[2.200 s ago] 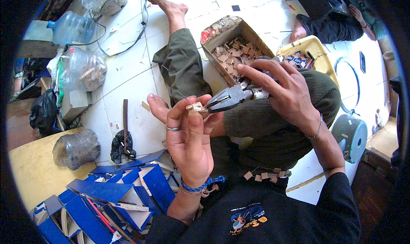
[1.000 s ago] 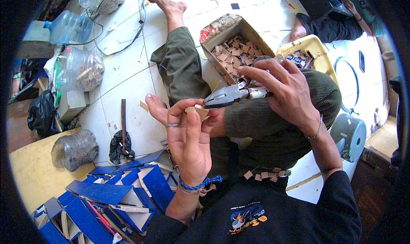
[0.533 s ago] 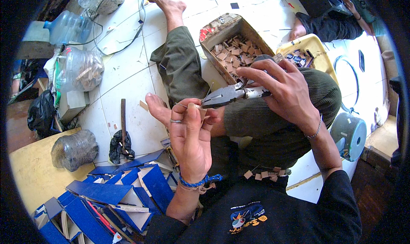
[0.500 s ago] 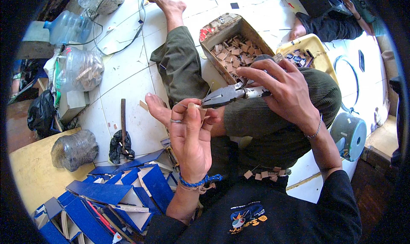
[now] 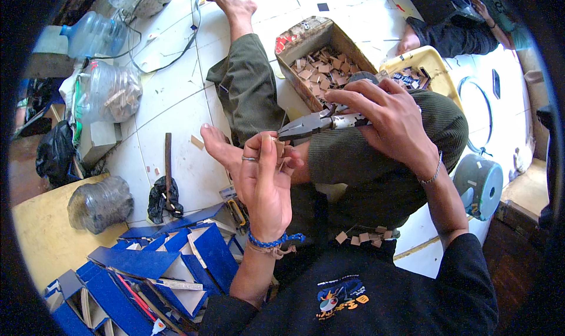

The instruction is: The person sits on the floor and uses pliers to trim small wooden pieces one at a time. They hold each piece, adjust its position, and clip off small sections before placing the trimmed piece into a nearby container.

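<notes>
My left hand (image 5: pixel 266 183) is raised over my lap, its fingertips pinching a small tan wooden piece (image 5: pixel 279 149). My right hand (image 5: pixel 391 119) grips the handles of a pair of pliers (image 5: pixel 312 124), whose jaws point left and meet the piece at my left fingertips. A cardboard box (image 5: pixel 294 42) filled with several similar tan pieces stands just beyond my right hand, by my bent knee. More small pieces (image 5: pixel 359 237) lie on my lap.
Blue cardboard boxes (image 5: pixel 153 271) are piled at lower left. A hammer-like tool (image 5: pixel 167 171) lies on the white tiles. Plastic bottles (image 5: pixel 106 92) stand at left. A yellow tray (image 5: pixel 432 62) and a grey-blue round container (image 5: pixel 479 183) sit at right. Another person's sleeve (image 5: pixel 453 33) shows at top right.
My left fingers have curled closer around the small piece and my hand has lifted slightly toward the pliers' jaws. The right hand with the pliers has barely moved.
</notes>
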The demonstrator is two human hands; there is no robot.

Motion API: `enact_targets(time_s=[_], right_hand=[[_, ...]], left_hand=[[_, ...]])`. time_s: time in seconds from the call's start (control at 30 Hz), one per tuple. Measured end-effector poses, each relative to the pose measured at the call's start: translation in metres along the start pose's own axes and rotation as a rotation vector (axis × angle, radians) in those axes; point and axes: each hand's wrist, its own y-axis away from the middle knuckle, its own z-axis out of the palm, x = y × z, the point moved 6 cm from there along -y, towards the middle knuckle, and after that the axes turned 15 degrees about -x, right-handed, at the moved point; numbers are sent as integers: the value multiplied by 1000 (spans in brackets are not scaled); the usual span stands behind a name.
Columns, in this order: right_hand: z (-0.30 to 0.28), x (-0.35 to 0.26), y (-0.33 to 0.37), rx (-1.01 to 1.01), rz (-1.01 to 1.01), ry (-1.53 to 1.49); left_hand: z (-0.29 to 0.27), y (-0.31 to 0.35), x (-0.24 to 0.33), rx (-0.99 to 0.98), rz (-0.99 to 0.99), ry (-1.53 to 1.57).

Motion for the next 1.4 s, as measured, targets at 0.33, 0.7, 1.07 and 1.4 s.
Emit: enact_targets(time_s=[0.33,0.7,1.07,1.4], right_hand=[[1,-5,0,-1,3,-34],[-11,-12,7,119,-97,-9],[-21,-49,19,93,-108,-318],[-16,-73,30,48,-129,-498]], left_hand=[[-1,10,2,-21,23,6],[29,25,35,-201,293,-506],[52,47,70,-153,407,-469],[47,60,89,-83,508,-727]])
